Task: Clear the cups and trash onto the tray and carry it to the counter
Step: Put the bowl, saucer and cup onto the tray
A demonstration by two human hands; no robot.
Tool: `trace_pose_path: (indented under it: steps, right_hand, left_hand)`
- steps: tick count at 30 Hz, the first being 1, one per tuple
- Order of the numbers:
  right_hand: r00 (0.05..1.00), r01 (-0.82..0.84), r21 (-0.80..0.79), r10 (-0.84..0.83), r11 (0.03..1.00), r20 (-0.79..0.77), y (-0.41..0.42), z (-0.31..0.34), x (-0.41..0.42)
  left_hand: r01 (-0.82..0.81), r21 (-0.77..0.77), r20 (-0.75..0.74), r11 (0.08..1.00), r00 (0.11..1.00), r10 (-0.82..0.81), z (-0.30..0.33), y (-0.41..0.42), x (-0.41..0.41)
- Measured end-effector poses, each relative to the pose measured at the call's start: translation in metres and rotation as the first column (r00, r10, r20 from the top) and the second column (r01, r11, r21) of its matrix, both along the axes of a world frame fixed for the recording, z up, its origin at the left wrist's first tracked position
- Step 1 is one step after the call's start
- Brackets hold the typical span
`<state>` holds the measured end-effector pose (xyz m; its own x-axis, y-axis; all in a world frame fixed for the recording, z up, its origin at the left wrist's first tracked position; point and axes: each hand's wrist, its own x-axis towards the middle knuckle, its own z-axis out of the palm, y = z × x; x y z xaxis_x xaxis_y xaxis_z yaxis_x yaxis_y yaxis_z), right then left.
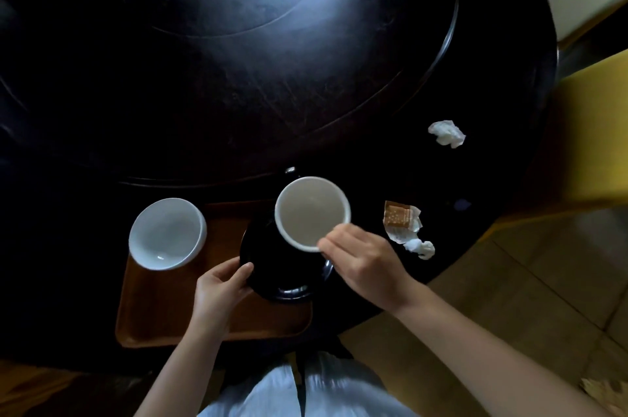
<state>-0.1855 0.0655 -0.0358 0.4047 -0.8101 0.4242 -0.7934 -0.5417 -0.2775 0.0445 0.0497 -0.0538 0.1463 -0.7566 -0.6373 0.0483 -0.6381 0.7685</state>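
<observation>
The left hand (222,284) grips the near-left rim of a black saucer (289,267), thumb over the edge, holding it steady above the brown tray (163,314), probably so cup and saucer travel as one. The right hand (363,263) pinches the near rim of the white cup (312,212) between thumb and fingertips; the cup stands upright and looks empty, over the saucer's far side. Whether it rests on the saucer or is lifted clear I cannot tell. Both hover over the tray's right end, where bare space seems left for them. A second white cup (168,233) already sits at the tray's far-left corner. On the dark table (238,76), right of the tray, lie an opened wrapper (401,219) and a small paper wad (421,248) just beside it. Farther off lies a crumpled napkin (447,133), not yet collected.
</observation>
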Motion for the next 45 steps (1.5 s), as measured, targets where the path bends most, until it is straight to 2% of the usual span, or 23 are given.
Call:
trace_pose_path:
  steps: [5, 12, 16, 19, 23, 24, 27, 29, 34, 39, 45]
  right_hand:
    - [0.992, -0.121, 0.003, 0.121, 0.993, -0.031, 0.003, -0.014, 0.023]
    - [0.983, -0.181, -0.009, 0.180, 0.984, -0.048, 0.002, -0.018, 0.038]
    - [0.982, -0.189, 0.021, 0.189, 0.982, -0.020, 0.007, -0.022, 0.048]
    - [0.985, -0.172, 0.087, 0.172, 0.981, 0.008, 0.009, -0.026, 0.056]
    - [0.998, -0.050, 0.161, 0.043, 0.986, 0.049, 0.013, -0.030, 0.057]
    - [0.999, -0.011, 0.180, 0.001, 0.984, 0.054, 0.015, -0.029, 0.056]
    - [0.992, 0.066, 0.226, -0.089, 0.972, 0.092, 0.023, -0.027, 0.056]
    - [0.986, 0.089, 0.242, -0.121, 0.966, 0.118, 0.026, -0.027, 0.058]
    - [0.977, 0.103, 0.250, -0.146, 0.963, 0.157, 0.024, -0.027, 0.062]
    - [0.978, 0.089, 0.232, -0.129, 0.969, 0.164, 0.019, -0.027, 0.065]
    - [0.984, 0.092, 0.227, -0.124, 0.969, 0.131, 0.010, -0.027, 0.066]
  left_hand:
    - [-0.046, -0.001, 0.006, 0.999, 0.999, 0.046, -0.007, 0.003, 0.007]
    - [-0.072, -0.021, 0.033, 0.997, 0.997, 0.072, -0.013, 0.006, 0.017]
    - [-0.088, -0.047, 0.131, 0.995, 0.987, 0.094, -0.016, 0.005, 0.029]
    - [-0.021, -0.027, 0.207, 0.999, 0.978, 0.026, -0.018, 0.007, 0.037]
    - [0.074, -0.001, 0.344, 0.997, 0.937, -0.069, -0.017, 0.010, 0.042]
    - [0.069, 0.019, 0.323, 0.997, 0.944, -0.072, -0.016, 0.011, 0.042]
    - [0.060, 0.155, 0.098, 0.986, 0.992, -0.076, -0.011, 0.015, 0.039]
    - [0.089, 0.202, 0.007, 0.975, 0.996, -0.092, -0.012, 0.019, 0.036]
    - [0.013, 0.158, 0.010, 0.987, 1.000, -0.014, -0.018, 0.024, 0.035]
    - [-0.178, 0.058, 0.064, 0.982, 0.983, 0.174, -0.019, 0.019, 0.034]
    - [-0.144, 0.051, 0.000, 0.988, 0.990, 0.144, -0.016, 0.017, 0.032]
